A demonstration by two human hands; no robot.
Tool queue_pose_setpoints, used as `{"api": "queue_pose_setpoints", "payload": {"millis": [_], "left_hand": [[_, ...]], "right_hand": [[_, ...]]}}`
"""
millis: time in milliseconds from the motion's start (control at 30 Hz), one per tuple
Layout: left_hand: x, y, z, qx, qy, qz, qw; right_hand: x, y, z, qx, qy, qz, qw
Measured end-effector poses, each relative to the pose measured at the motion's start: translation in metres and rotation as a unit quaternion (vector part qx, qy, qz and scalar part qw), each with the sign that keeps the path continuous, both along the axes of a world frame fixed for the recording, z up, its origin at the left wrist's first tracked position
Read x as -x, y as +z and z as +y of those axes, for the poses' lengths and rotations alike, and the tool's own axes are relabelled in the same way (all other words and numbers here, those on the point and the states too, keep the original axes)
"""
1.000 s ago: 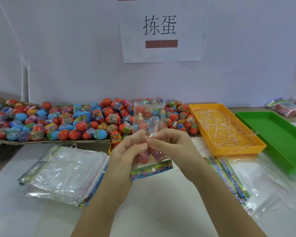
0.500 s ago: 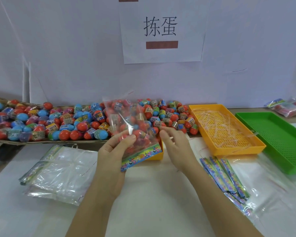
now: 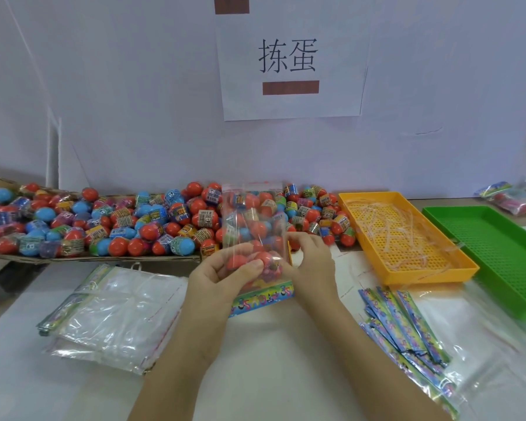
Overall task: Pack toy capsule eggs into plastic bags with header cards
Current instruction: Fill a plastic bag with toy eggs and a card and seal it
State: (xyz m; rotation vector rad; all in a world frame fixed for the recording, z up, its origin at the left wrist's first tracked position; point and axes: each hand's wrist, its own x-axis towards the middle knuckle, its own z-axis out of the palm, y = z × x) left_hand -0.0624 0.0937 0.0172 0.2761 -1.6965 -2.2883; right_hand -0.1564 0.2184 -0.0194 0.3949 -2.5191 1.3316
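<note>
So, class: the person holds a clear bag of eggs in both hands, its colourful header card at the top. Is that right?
Not quite. In the head view the header card is at the bottom of the bag, its clear end pointing up. The left hand and right hand do both hold it, with eggs inside.

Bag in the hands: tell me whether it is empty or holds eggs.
Not empty: red eggs bunch inside the bag, just above its header card.
</note>
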Motion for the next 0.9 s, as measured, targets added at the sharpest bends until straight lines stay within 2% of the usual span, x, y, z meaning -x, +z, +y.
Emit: {"api": "queue_pose_setpoints", "payload": {"millis": [100,200,233,300,400,567,633,700,733,900], "left_hand": [[0.0,-0.001,0.0,0.051,0.005,0.0,0.999],[-0.001,-0.002,0.002,0.075,0.003,-0.007,0.997],[-0.001,-0.002,0.002,0.077,0.002,-0.008,0.997],[-0.001,-0.002,0.002,0.074,0.001,-0.004,0.997],[-0.001,0.0,-0.001,0.063,0.007,-0.007,0.998],[0.0,0.001,-0.009,0.031,0.031,-0.018,0.999],[0.0,0.0,-0.01,0.028,0.035,-0.023,0.999],[0.001,0.0,-0.01,0.031,0.032,-0.03,0.999],[0.002,0.0,-0.009,0.035,0.029,-0.035,0.998],[0.002,-0.002,-0.011,0.053,0.028,-0.049,0.997]], "right_hand": [[-0.005,0.005,0.002,0.091,-0.012,0.091,0.992],[-0.003,0.013,0.01,0.192,-0.009,0.086,0.978],[-0.002,0.014,0.012,0.18,0.004,0.075,0.981],[0.002,0.013,0.015,0.084,0.036,0.032,0.995],[0.004,0.01,0.018,-0.032,0.072,-0.055,0.995],[0.0,0.027,0.045,-0.052,0.041,-0.064,0.996],[0.002,0.036,0.065,-0.129,0.037,-0.116,0.984],[0.001,0.041,0.078,-0.237,0.058,-0.174,0.954],[0.0,0.042,0.079,-0.262,0.068,-0.194,0.943],[0.0,0.037,0.068,-0.244,0.076,-0.178,0.95]]}}
